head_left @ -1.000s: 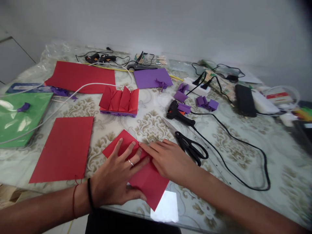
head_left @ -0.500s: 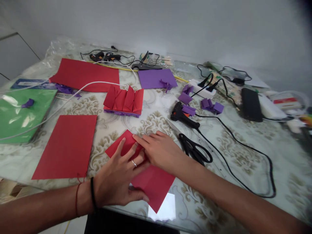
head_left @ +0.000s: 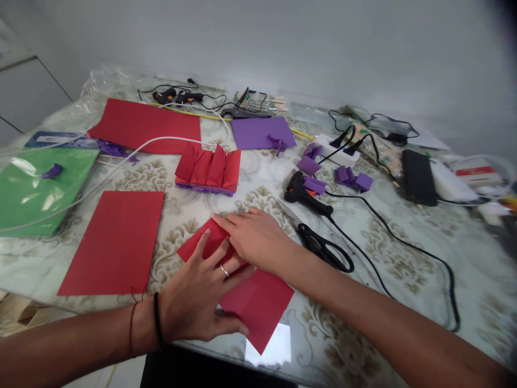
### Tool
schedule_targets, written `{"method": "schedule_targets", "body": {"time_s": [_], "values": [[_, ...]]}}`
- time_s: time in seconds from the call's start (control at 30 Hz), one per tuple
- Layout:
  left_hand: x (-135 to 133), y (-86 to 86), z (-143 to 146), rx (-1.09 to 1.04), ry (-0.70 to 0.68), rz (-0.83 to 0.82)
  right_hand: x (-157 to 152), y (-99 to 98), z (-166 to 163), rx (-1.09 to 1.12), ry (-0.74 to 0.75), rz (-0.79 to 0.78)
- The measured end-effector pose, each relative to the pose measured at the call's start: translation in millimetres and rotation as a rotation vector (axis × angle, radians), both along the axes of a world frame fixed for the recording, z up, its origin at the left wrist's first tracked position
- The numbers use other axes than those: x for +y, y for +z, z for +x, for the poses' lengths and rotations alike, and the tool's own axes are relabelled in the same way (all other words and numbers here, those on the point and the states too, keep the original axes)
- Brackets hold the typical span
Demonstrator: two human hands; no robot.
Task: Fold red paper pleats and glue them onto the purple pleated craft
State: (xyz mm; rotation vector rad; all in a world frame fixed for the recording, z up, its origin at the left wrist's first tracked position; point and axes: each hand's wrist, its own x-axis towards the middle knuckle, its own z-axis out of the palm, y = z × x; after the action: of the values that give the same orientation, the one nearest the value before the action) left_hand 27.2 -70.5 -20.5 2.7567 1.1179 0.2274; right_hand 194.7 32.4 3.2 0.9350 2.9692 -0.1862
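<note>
A sheet of red paper (head_left: 258, 307) lies slanted on the table under both hands. My left hand (head_left: 205, 285), with a ring and a black wristband, rests on it with fingers spread and the thumb near its lower part. My right hand (head_left: 258, 240) lies across its upper part, fingers flat and pointing to the left, the index tip by the top corner. The middle of the sheet is hidden beneath the hands. Beyond them sits a stack of folded red paper pieces (head_left: 208, 167) with purple ones underneath. Black-handled scissors (head_left: 325, 248) lie right of my right hand.
Another red sheet (head_left: 115, 242) lies at left, near a green pack (head_left: 44, 188). A glue gun (head_left: 307, 194) lies at right, its cord curving along the table. Purple folded pieces (head_left: 351, 179) and a power strip (head_left: 337, 150) stand behind. A white cable (head_left: 133, 145) crosses the left side.
My right hand has slid slightly up and left along the sheet's upper edge. My left hand stays spread on the paper; the whole view has shifted slightly.
</note>
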Motion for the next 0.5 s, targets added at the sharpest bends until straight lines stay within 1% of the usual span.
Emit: {"method": "schedule_targets", "body": {"time_s": [0.1,0.2,0.37,0.5], "values": [[0,1.3,-1,-0.023,0.004,0.009,-1,-0.6,6,-0.018,0.012,-0.021],[3,7.1,-4,-0.049,0.010,0.014,-5,-0.1,14,-0.016,0.009,-0.028],[9,18.5,-8,-0.014,0.030,-0.027,-16,3.1,32,-0.015,0.032,0.024],[12,20.8,-8,-0.014,0.029,-0.018,-27,5.2,50,-0.039,0.083,0.071]]}}
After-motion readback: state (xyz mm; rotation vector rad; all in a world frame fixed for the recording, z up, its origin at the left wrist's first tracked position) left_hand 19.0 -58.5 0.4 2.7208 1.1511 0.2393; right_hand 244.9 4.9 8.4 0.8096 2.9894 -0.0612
